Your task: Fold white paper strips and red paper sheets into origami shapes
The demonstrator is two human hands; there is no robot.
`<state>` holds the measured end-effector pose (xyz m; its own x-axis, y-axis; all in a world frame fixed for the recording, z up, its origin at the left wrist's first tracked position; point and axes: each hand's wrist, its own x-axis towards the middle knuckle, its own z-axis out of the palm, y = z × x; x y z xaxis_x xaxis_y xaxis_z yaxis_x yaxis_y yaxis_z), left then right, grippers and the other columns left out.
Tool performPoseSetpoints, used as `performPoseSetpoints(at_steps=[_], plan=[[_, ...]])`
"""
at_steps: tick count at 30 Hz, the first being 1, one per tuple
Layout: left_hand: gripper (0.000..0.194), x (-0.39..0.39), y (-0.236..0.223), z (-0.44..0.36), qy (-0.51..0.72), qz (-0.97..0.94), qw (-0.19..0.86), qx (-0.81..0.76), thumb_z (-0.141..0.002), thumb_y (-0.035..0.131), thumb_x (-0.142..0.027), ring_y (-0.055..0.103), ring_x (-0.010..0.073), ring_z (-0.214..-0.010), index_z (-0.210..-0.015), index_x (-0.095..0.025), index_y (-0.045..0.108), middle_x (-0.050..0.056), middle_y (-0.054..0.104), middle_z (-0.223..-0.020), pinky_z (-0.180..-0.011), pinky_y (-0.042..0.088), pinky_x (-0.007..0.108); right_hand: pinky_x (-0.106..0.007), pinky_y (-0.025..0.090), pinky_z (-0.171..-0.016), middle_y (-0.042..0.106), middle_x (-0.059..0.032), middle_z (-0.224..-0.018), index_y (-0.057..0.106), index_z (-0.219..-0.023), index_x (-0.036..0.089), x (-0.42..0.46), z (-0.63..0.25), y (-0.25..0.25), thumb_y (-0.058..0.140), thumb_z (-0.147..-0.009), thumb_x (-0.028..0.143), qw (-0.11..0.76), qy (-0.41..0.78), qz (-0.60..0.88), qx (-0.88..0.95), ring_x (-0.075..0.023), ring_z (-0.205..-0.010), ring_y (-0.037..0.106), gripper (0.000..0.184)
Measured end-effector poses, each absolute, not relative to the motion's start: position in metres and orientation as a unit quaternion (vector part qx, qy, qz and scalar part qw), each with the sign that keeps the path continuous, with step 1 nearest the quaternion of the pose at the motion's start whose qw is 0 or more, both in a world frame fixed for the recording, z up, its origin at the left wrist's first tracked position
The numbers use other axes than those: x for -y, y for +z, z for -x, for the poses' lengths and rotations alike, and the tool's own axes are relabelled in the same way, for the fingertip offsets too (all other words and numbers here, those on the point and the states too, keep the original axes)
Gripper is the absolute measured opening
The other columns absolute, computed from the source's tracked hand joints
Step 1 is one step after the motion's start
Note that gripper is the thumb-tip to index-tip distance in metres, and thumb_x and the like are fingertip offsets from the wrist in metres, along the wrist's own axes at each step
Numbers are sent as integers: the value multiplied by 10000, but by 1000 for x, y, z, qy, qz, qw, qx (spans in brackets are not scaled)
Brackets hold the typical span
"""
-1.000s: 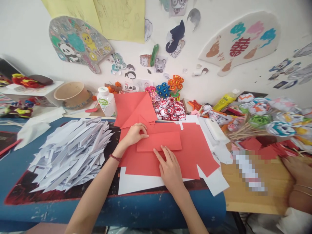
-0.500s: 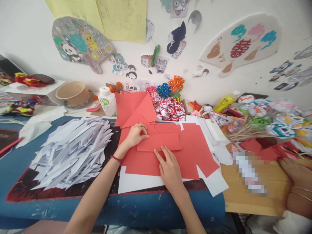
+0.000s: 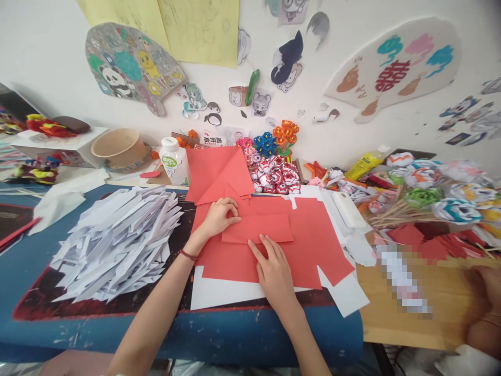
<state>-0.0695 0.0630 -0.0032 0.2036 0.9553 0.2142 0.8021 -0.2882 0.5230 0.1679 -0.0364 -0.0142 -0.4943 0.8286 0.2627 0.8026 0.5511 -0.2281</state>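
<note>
A folded red paper (image 3: 256, 228) lies crosswise on larger red sheets (image 3: 313, 235). At its upper left edge, my left hand (image 3: 219, 216) is closed, thumb and fingertips together on the paper. My right hand (image 3: 274, 263) rests over the lower fold with fingers stretched out; the fingertips touch the fold's edge. Beneath the red sheets, white paper (image 3: 223, 295) sticks out. More red sheets (image 3: 217, 172) are stacked behind my left hand, against a white bottle (image 3: 174, 162).
A heap of folded white paper strips (image 3: 117, 245) sits left on the blue table cover (image 3: 188, 334). Paper flowers (image 3: 276, 175) stand at the back; more flowers on sticks (image 3: 422, 193) lie right. At the far right edge is another person's blurred hand (image 3: 489, 284).
My hands and the folded red paper keep the same places relative to each other. The other person's hand has shifted right, towards the picture's edge. The camera view has moved slightly.
</note>
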Motion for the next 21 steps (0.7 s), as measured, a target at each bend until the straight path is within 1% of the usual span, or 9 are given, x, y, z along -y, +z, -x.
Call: performPoseSetpoints(at_steps=[4, 7, 9, 10, 12, 14, 16, 19, 21], plan=[[154, -63, 3, 69, 225, -774, 126, -578, -852, 676, -294, 586, 208, -1009, -757, -177, 644, 53, 645, -1112, -933, 434, 365, -461, 406, -1111, 442, -90, -1497, 471, -1450, 275, 36, -168, -14, 453, -885, 39, 167, 37, 472, 865, -277, -1387, 391, 613], [48, -52, 20, 65, 197, -790, 105, -570, -856, 661, -219, 588, 219, -1052, -878, -176, 661, 67, 644, -1157, -953, 434, 380, -461, 410, -1106, 455, -85, -1491, 478, -1446, 280, 37, -168, -13, 444, -894, 48, 164, 40, 474, 864, -280, -1384, 398, 599], [187, -34, 32, 58, 175, -803, 76, -564, -866, 613, -133, 559, 252, -1156, -1043, -171, 660, 98, 616, -1264, -1014, 401, 428, -461, 412, -1105, 458, -87, -1490, 478, -1446, 275, 37, -168, -13, 441, -893, 46, 163, 40, 475, 864, -281, -1383, 402, 599], [278, -22, 37, 52, 168, -807, 54, -564, -877, 561, -83, 510, 278, -1243, -1134, -153, 643, 127, 570, -1348, -1061, 358, 466, -463, 412, -1104, 457, -90, -1491, 478, -1446, 272, 37, -168, -13, 441, -891, 45, 164, 40, 476, 863, -282, -1383, 403, 602], [384, 5, 39, 37, 99, -829, -45, -549, -917, 450, -55, 450, 295, -1332, -1269, -114, 591, 153, 519, -1425, -1107, 322, 496, -467, 412, -1105, 455, -91, -1493, 482, -1443, 271, 37, -168, -14, 442, -884, 38, 168, 38, 477, 862, -283, -1384, 403, 607], [389, 34, 31, 20, 60, -840, -95, -531, -934, 429, -89, 491, 294, -1309, -1288, -79, 590, 161, 553, -1397, -1107, 349, 481, -468, 410, -1108, 459, -89, -1491, 493, -1436, 267, 37, -168, -15, 439, -878, 28, 172, 40, 476, 861, -283, -1384, 406, 609], [427, 56, 17, 6, 47, -840, -114, -528, -936, 400, -90, 469, 274, -1342, -1328, -66, 566, 154, 513, -1440, -1131, 345, 451, -470, 405, -1112, 467, -93, -1485, 511, -1424, 253, 37, -168, -15, 437, -877, 25, 175, 41, 474, 862, -284, -1380, 412, 597], [490, 73, 0, -1, 65, -820, -114, -556, -935, 341, -66, 476, 237, -1345, -1399, -77, 500, 132, 480, -1468, -1122, 376, 413, -479, 394, -1123, 471, -96, -1481, 521, -1415, 237, 37, -168, -15, 434, -884, 33, 182, 45, 471, 862, -282, -1381, 412, 576], [510, 78, -4, 2, 73, -812, -106, -569, -937, 326, -58, 478, 233, -1346, -1425, -90, 471, 122, 473, -1473, -1113, 392, 415, -482, 388, -1131, 464, -90, -1487, 515, -1420, 237, 37, -171, -15, 427, -887, 32, 186, 49, 475, 859, -277, -1392, 399, 577]])
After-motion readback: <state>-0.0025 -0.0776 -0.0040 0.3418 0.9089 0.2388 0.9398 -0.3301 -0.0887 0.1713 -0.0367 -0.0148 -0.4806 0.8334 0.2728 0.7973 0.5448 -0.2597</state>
